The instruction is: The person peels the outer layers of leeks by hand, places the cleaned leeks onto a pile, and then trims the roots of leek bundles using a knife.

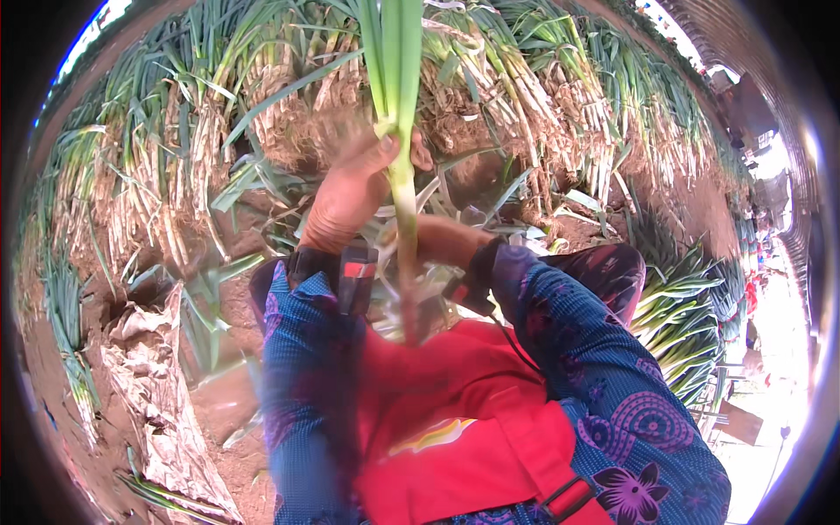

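My left hand (346,197) is wrapped round a long green onion (403,188), gripping it where the pale stalk turns into green leaves. The onion stands nearly upright in front of me, leaves toward the top and its blurred lower end close to my red apron (464,411). My right hand (444,241) is just right of the stalk, lower than the left one. Its fingers go behind the stalk, so their hold is hidden. Loose peeled leaves and scraps (437,197) lie behind and below both hands.
A long row of unpeeled green onions (542,105) with dirty roots curves along the far side. More onions (678,319) lie in a neat pile at my right. A crumpled pale sack (153,376) lies on bare soil at the left, with a few loose onions (74,359) beside it.
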The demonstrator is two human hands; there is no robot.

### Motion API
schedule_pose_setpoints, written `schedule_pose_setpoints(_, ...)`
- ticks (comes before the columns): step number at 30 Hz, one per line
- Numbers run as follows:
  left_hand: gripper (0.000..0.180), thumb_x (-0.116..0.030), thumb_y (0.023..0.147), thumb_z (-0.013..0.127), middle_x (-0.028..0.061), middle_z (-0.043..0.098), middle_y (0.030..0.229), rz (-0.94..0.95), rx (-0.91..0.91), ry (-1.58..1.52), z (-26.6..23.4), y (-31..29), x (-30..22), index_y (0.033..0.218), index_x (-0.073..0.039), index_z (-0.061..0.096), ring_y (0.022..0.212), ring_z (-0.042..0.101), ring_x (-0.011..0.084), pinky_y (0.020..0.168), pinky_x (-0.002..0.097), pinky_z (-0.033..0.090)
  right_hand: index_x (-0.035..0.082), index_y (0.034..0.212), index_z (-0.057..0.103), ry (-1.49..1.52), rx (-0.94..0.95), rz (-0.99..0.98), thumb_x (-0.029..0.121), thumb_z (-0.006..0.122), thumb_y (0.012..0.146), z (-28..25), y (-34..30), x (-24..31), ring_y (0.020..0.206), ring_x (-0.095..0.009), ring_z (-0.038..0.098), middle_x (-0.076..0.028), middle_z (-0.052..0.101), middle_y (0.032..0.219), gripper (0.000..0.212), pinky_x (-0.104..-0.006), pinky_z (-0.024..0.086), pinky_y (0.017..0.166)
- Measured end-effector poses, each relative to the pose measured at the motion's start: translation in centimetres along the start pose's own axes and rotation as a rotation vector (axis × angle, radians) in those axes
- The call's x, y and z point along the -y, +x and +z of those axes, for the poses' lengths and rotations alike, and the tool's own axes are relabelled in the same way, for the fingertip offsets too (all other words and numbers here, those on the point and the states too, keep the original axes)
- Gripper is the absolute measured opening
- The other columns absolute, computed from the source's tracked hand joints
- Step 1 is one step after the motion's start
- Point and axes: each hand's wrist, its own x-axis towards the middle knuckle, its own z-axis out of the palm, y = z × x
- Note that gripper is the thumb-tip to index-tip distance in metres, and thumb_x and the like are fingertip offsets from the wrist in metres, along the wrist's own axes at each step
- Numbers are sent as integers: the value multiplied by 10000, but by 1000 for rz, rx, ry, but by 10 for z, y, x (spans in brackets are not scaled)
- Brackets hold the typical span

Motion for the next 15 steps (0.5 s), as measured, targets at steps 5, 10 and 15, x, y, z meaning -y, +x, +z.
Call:
schedule_pose_setpoints(5,344,-274,904,591,96,598,922,56,-76,-71,-6,2,-6,1082,19,565,879,575,224,783,316,449,40,918,651,-337,49,-113,274,628,782,-2,0,-106,679,-218,626,-104,660,771,272,-323,484,586)
schedule_pose_setpoints(10,276,-234,916,588,73,611,854,141,-239,10,-26,6,-22,1061,1,599,838,588,196,772,310,465,21,1001,667,-1185,-76,349,341,691,736,-73,-46,-189,804,-225,636,-113,677,832,416,-348,491,717)
schedule_pose_setpoints(15,237,-215,905,615,51,614,845,136,-454,234,-39,14,-10,1040,-21,607,779,593,152,724,301,485,11,1210,559,-414,-552,54,392,607,847,-54,-49,-63,1067,-217,562,-129,598,1164,529,-347,443,889)
